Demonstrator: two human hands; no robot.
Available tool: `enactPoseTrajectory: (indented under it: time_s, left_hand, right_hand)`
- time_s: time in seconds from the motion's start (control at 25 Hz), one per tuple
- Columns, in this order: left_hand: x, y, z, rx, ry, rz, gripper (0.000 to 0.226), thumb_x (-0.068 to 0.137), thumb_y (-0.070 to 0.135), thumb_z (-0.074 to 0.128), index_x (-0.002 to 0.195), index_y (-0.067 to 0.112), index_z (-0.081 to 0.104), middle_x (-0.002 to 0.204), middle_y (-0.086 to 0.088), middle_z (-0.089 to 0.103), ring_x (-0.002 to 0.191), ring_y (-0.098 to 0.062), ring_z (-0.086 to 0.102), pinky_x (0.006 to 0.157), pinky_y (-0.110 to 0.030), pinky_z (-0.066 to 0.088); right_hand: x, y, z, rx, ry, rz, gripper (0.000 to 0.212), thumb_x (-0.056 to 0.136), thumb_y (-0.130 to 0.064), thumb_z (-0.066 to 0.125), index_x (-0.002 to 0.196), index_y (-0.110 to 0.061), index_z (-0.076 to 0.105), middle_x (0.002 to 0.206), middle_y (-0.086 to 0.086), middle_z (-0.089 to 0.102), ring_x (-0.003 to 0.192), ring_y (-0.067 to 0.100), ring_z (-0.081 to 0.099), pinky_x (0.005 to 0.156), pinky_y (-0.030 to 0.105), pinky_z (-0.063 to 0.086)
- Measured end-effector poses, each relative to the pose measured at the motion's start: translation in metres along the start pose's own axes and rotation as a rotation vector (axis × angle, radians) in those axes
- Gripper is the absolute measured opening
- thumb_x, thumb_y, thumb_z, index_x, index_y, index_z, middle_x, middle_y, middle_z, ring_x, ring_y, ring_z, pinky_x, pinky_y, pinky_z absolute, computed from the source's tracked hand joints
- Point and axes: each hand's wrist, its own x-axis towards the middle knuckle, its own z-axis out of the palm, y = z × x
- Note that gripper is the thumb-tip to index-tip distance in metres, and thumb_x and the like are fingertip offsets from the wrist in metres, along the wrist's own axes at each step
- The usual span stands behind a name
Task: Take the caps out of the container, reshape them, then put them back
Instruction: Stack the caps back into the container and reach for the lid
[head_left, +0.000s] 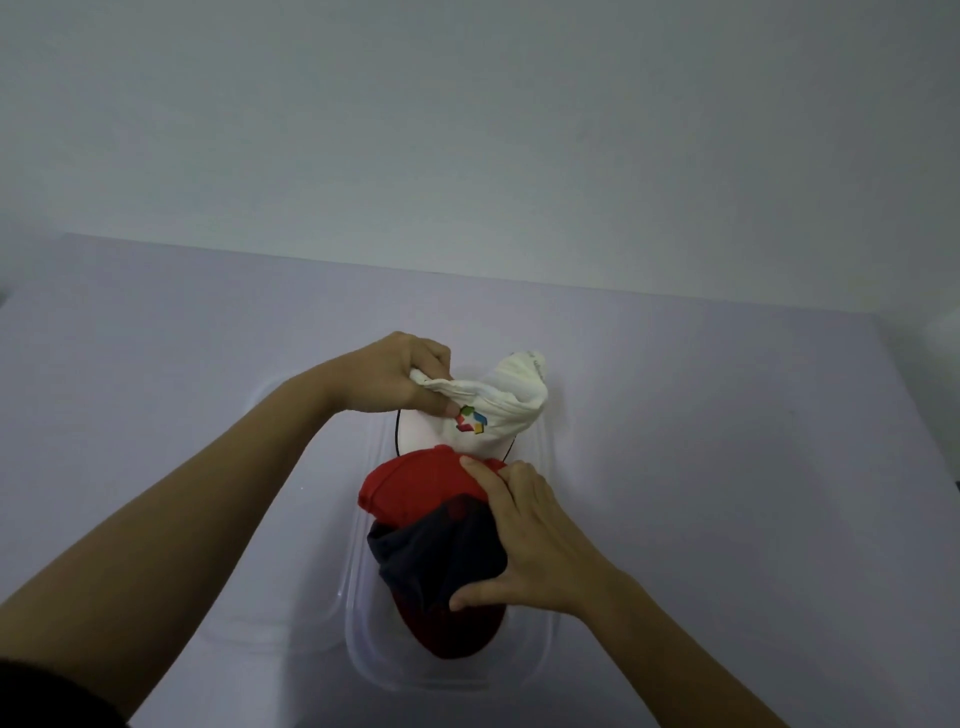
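Note:
A clear plastic container (543, 644) sits on the table in front of me, holding crumpled caps. My left hand (395, 379) pinches the bunched fabric of a white cap (511, 400) with a colourful logo, lifted at the container's far end. My right hand (524, 540) presses down on a dark navy cap with a red brim (431, 561), fingers spread over it. A red cap (410, 488) lies between the white and the navy one, under my right fingertips.
The clear lid (291, 613) of the container lies flat on the table to its left, partly under my left forearm. The lilac table (727, 467) ends at a pale wall behind.

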Motion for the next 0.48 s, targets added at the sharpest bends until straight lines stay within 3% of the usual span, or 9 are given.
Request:
enactPoseTrajectory:
  time_s: [0.08, 0.2, 0.24, 0.32, 0.4, 0.48]
  left_hand:
    - [0.007, -0.006, 0.003, -0.052, -0.093, -0.109, 0.016, 0.073, 0.016, 0.078, 0.060, 0.013, 0.069, 0.065, 0.011, 0.053, 0.060, -0.005, 0.048, 0.058, -0.017, 0.037]
    - [0.011, -0.026, 0.009, -0.228, -0.101, -0.242, 0.030, 0.064, 0.026, 0.079, 0.067, 0.001, 0.063, 0.073, -0.004, 0.051, 0.071, -0.020, 0.048, 0.064, -0.031, 0.037]
    - [0.011, -0.032, 0.011, -0.278, -0.090, -0.268, 0.034, 0.062, 0.029, 0.078, 0.071, 0.000, 0.062, 0.076, -0.009, 0.051, 0.073, -0.023, 0.049, 0.064, -0.034, 0.038]
    - [0.012, -0.042, 0.015, -0.347, -0.089, -0.287, 0.027, 0.063, 0.026, 0.077, 0.071, 0.005, 0.062, 0.079, -0.010, 0.056, 0.076, -0.026, 0.055, 0.066, -0.034, 0.043]
    - [0.015, -0.044, 0.016, -0.401, -0.101, -0.298, 0.012, 0.067, 0.019, 0.074, 0.066, 0.012, 0.064, 0.077, -0.006, 0.062, 0.078, -0.024, 0.061, 0.067, -0.033, 0.047]
    - [0.019, -0.044, 0.016, -0.427, -0.105, -0.311, 0.007, 0.068, 0.017, 0.073, 0.065, 0.015, 0.066, 0.077, -0.003, 0.066, 0.079, -0.024, 0.063, 0.068, -0.032, 0.050]
  right_hand:
    - [0.001, 0.000, -0.001, -0.001, -0.011, 0.005, 0.110, 0.061, -0.070, 0.069, 0.136, -0.043, -0.008, 0.117, -0.011, 0.015, 0.101, -0.004, 0.008, 0.100, 0.022, 0.017]
    - [0.001, 0.003, -0.006, 0.147, -0.042, 0.050, 0.113, 0.059, -0.073, 0.067, 0.137, -0.046, -0.010, 0.126, -0.017, 0.014, 0.115, -0.002, 0.014, 0.105, 0.021, 0.020]
    - [0.002, 0.007, -0.008, 0.263, 0.011, 0.083, 0.104, 0.062, -0.076, 0.060, 0.137, -0.046, -0.006, 0.128, -0.017, 0.016, 0.120, 0.001, 0.019, 0.107, 0.022, 0.024]
    - [0.008, 0.027, -0.010, 0.366, 0.274, 0.126, 0.075, 0.080, -0.070, 0.043, 0.139, -0.036, 0.011, 0.128, -0.013, 0.026, 0.123, 0.007, 0.031, 0.107, 0.029, 0.033]
    - [0.021, 0.057, -0.014, 0.183, 0.449, 0.165, 0.056, 0.092, -0.049, 0.038, 0.141, -0.022, 0.026, 0.135, -0.004, 0.039, 0.125, 0.015, 0.037, 0.105, 0.043, 0.036]
    - [0.037, 0.079, -0.022, 0.044, 0.331, 0.173, 0.054, 0.092, -0.042, 0.040, 0.141, -0.022, 0.033, 0.143, -0.002, 0.041, 0.127, 0.021, 0.038, 0.105, 0.044, 0.033]
